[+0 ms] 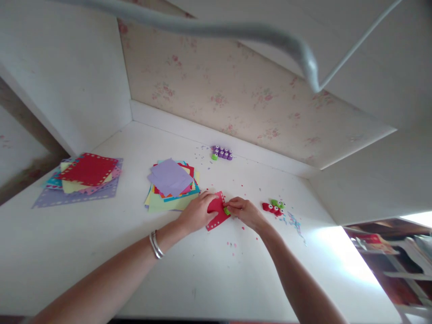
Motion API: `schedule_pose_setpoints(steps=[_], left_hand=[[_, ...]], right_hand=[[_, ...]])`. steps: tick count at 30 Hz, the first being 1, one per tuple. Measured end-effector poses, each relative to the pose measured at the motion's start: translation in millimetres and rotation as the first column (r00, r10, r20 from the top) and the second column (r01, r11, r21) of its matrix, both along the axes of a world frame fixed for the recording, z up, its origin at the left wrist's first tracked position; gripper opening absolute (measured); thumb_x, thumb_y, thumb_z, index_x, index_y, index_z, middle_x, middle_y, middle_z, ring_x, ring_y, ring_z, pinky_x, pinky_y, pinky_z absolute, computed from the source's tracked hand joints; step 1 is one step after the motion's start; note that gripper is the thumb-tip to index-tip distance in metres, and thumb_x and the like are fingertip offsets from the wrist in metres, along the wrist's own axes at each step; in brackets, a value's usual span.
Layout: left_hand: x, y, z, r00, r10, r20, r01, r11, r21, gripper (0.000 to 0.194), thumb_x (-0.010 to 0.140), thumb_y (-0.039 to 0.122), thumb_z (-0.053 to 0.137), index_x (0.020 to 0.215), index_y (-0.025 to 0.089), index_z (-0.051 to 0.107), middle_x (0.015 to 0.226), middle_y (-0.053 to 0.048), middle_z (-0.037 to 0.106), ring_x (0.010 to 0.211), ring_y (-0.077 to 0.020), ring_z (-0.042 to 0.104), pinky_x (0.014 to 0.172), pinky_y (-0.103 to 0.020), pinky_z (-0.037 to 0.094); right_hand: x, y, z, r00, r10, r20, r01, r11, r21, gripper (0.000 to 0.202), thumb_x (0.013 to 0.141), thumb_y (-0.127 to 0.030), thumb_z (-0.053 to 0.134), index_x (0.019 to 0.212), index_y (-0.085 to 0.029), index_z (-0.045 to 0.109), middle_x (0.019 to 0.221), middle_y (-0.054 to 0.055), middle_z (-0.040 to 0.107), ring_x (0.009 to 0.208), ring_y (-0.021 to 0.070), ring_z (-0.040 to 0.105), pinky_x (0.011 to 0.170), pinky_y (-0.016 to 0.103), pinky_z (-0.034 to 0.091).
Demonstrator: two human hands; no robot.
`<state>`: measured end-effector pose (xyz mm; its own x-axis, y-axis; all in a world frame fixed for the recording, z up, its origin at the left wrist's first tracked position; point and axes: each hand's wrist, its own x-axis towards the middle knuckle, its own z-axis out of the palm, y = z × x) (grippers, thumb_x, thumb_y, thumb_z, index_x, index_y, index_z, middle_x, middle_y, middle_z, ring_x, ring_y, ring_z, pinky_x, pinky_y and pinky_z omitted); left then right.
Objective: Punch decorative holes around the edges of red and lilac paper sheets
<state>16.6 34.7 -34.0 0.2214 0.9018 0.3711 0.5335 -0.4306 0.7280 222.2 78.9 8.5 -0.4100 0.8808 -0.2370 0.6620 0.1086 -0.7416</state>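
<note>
A red sheet of paper [216, 212] with small punched holes along its edges is held between my two hands over the white table. My left hand [200, 211] grips the sheet's left side, thumb and fingers on the paper. At the sheet's right edge, my right hand [243, 210] is closed around a small green paper punch [227, 210], which sits on that edge. The fingers partly hide the punch. Small red and pink paper bits [231, 244] lie scattered near the sheet.
A pile of coloured sheets [171, 177] lies left of my hands. Farther left is a stack of hole-edged sheets [89, 168]. Purple punches [223, 153] stand near the wall; red and green punches [274, 207] are at right beside blue confetti [294, 221]. A pale cable [202, 28] hangs overhead.
</note>
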Motion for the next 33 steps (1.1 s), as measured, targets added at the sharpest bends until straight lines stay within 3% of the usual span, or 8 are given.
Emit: schedule_pose_setpoints(steps=[10, 16, 19, 22, 26, 29, 33], left_hand=[[0.3, 1.9, -0.6, 1.0, 0.008, 0.018, -0.008, 1.0, -0.002, 0.043, 0.074, 0.015, 0.066, 0.115, 0.018, 0.057, 0.116, -0.008, 0.061, 0.114, -0.0233, 0.055, 0.103, -0.042, 0.042], [-0.6, 3.2, -1.2, 0.999, -0.02, 0.028, 0.02, 1.0, 0.001, 0.044, 0.076, 0.015, 0.063, 0.119, 0.018, 0.056, 0.122, -0.009, 0.06, 0.119, -0.0227, 0.052, 0.105, -0.042, 0.041], [-0.7, 3.4, -2.2, 1.0, -0.011, 0.017, 0.011, 1.0, -0.008, 0.045, 0.076, 0.015, 0.064, 0.12, 0.018, 0.055, 0.122, -0.01, 0.06, 0.119, -0.0231, 0.052, 0.104, -0.042, 0.041], [-0.8, 3.7, -2.0, 1.0, -0.006, -0.001, 0.006, 1.0, -0.023, 0.043, 0.076, 0.017, 0.064, 0.119, 0.018, 0.056, 0.121, -0.01, 0.06, 0.117, -0.0232, 0.053, 0.104, -0.042, 0.042], [-0.9, 4.6, -2.0, 1.0, -0.013, -0.012, 0.013, 1.0, -0.026, 0.04, 0.077, 0.018, 0.063, 0.117, 0.018, 0.057, 0.121, -0.009, 0.06, 0.119, -0.0235, 0.052, 0.104, -0.042, 0.041], [-0.5, 5.2, -4.0, 1.0, -0.012, -0.004, 0.012, 1.0, -0.024, 0.038, 0.078, 0.018, 0.062, 0.116, 0.019, 0.058, 0.119, -0.009, 0.06, 0.117, -0.0232, 0.053, 0.103, -0.042, 0.042], [-0.1, 5.6, -6.7, 1.0, -0.005, -0.016, 0.005, 1.0, -0.014, 0.037, 0.079, 0.021, 0.061, 0.116, 0.02, 0.057, 0.12, -0.008, 0.059, 0.117, -0.0228, 0.053, 0.104, -0.041, 0.041]], right_hand=[[2.3, 0.9, -4.8, 0.999, 0.037, 0.019, -0.038, 0.997, 0.06, 0.022, 0.08, -0.033, 0.059, 0.088, -0.024, 0.077, 0.093, 0.004, 0.067, 0.074, 0.0163, 0.06, 0.066, 0.027, 0.046], [14.2, 0.7, 4.3, 0.995, 0.055, -0.077, -0.057, 0.998, -0.028, 0.03, 0.082, -0.043, 0.058, 0.089, -0.019, 0.075, 0.084, 0.003, 0.069, 0.066, 0.0138, 0.058, 0.062, 0.026, 0.045], [30.8, 2.9, 7.9, 0.998, 0.035, -0.059, -0.038, 0.998, -0.055, 0.029, 0.08, -0.04, 0.06, 0.094, -0.02, 0.074, 0.088, 0.004, 0.071, 0.069, 0.0149, 0.061, 0.063, 0.026, 0.047], [47.2, 4.0, 13.5, 1.0, 0.009, 0.001, -0.009, 1.0, 0.021, 0.026, 0.08, -0.036, 0.06, 0.096, -0.021, 0.074, 0.091, 0.005, 0.073, 0.074, 0.0168, 0.064, 0.066, 0.028, 0.048], [53.3, -0.7, 22.2, 0.984, -0.099, 0.148, 0.063, 0.971, 0.229, 0.027, 0.082, -0.04, 0.058, 0.097, -0.025, 0.075, 0.091, 0.005, 0.073, 0.073, 0.0187, 0.065, 0.065, 0.029, 0.047], [46.6, -7.3, 24.8, 0.966, -0.072, 0.25, -0.014, 0.946, 0.324, 0.021, 0.081, -0.038, 0.061, 0.092, -0.027, 0.076, 0.09, 0.004, 0.073, 0.073, 0.0193, 0.066, 0.066, 0.029, 0.047], [46.8, -6.2, 25.7, 0.968, -0.033, 0.248, -0.061, 0.931, 0.36, 0.018, 0.082, -0.03, 0.059, 0.083, -0.029, 0.077, 0.087, 0.001, 0.074, 0.078, 0.0194, 0.067, 0.071, 0.029, 0.047]])
